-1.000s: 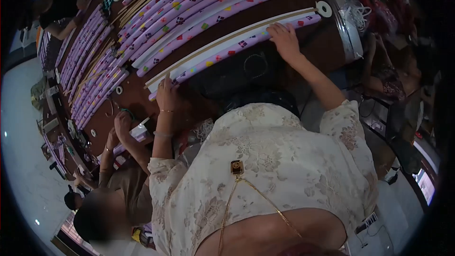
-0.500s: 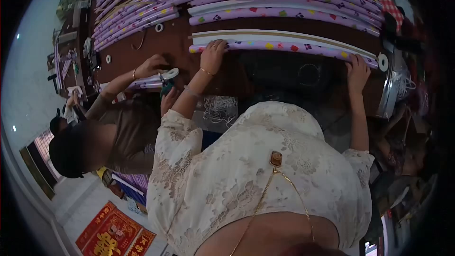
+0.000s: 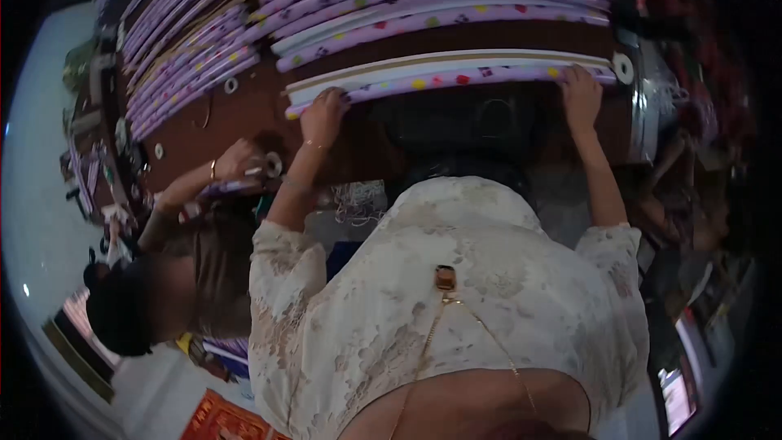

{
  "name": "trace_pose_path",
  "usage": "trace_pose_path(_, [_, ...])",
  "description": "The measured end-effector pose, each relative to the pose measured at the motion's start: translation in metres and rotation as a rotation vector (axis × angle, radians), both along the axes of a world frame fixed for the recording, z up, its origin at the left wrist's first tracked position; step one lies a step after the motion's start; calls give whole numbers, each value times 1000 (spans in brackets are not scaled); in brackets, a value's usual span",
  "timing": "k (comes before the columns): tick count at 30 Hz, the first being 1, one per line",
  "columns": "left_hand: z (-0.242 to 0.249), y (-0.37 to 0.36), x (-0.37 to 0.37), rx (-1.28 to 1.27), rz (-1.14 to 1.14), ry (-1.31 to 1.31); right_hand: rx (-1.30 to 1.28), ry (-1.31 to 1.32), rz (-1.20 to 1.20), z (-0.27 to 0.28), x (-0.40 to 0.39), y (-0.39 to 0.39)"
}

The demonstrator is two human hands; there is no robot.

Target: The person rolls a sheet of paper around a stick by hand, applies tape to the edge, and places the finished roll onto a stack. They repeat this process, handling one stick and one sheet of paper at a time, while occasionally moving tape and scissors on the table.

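Note:
A long purple roll of patterned sheet (image 3: pixel 448 80), printed with small coloured shapes, lies across the table in front of me. Behind it runs a flat white strip of the sheet with a thin brown rod (image 3: pixel 456 58) along it. My left hand (image 3: pixel 324 116) is near the roll's left end, its fingers curled over the top. Close to the right end, my right hand (image 3: pixel 582 96) has its fingers bent over the same roll. The undersides of both grips are hidden.
Rows of similar purple rolls (image 3: pixel 440 18) lie farther back, with another stack (image 3: pixel 191 73) to the left. A white tape roll (image 3: pixel 623 68) sits beyond the right end. At my left, a co-worker's hand (image 3: pixel 238 161) is beside another tape roll (image 3: pixel 274 165). White scraps (image 3: pixel 358 200) lie below the edge.
The whole view has tilted and shifted, so the rolls now slant up to the right. Both my hands remain at the roll's ends. The co-worker's hand and tape roll have moved lower.

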State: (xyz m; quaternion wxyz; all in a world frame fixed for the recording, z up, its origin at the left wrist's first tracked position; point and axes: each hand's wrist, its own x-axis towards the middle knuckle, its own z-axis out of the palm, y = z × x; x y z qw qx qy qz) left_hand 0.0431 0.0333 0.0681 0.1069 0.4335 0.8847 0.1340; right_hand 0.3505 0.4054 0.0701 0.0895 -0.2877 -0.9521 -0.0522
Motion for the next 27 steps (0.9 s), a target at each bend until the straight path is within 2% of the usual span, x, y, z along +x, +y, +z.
trace_pose_path(1, [-3,-2,-4,27,-31,-55,-170,-163,-93,15,-9,-1])
trace_pose_path(2, [-7,-3,-6,41,-56,-62,1,75,32,-10,4,4])
trace_pose_path(5, [-12,-9,-8,182,-81,-60,-10,82,10,-6,2,1])
trace_pose_path(7, [3,1,6,289,80,113,8,78,-13,-7,3,-1])
trace_pose_path(8, [2,-1,11,307,230,296,-8,77,-21,-8,2,-1])
trace_pose_path(9, [-2,-3,11,313,219,294,-28,80,-24,-8,1,-1])
trace_pose_path(11, [-18,-16,12,286,875,327,-29,93,-14,-4,1,-1])
trace_pose_path(12, [-48,-36,3,266,993,329,-25,88,-15,-4,2,-1])
trace_pose_path(14, [-18,-27,1,240,1080,-75,-39,79,-21,-13,4,0])
trace_pose_path(15, [-42,-41,-4,543,997,-217,-19,92,-1,-15,7,1])
trace_pose_path(16, [-55,-52,-11,602,965,-364,-6,108,22,-15,7,3])
trace_pose_path(17, [-55,-52,-10,602,1004,-338,-31,54,-7,-11,4,2])
trace_pose_path(18, [-48,-43,-3,774,1013,-353,-57,-3,-31,-6,2,0])
trace_pose_path(21, [-51,-46,-6,500,1038,-43,-1,-38,-11,-11,3,1])
trace_pose_path(23, [-36,-41,-4,414,1086,-88,2,-44,-27,-8,2,-1])
trace_pose_path(25, [-51,-46,-5,444,1057,21,25,-65,-48,-8,1,-1])
trace_pose_path(27, [-58,-51,-8,472,1086,-31,19,-55,-36,-10,2,0])
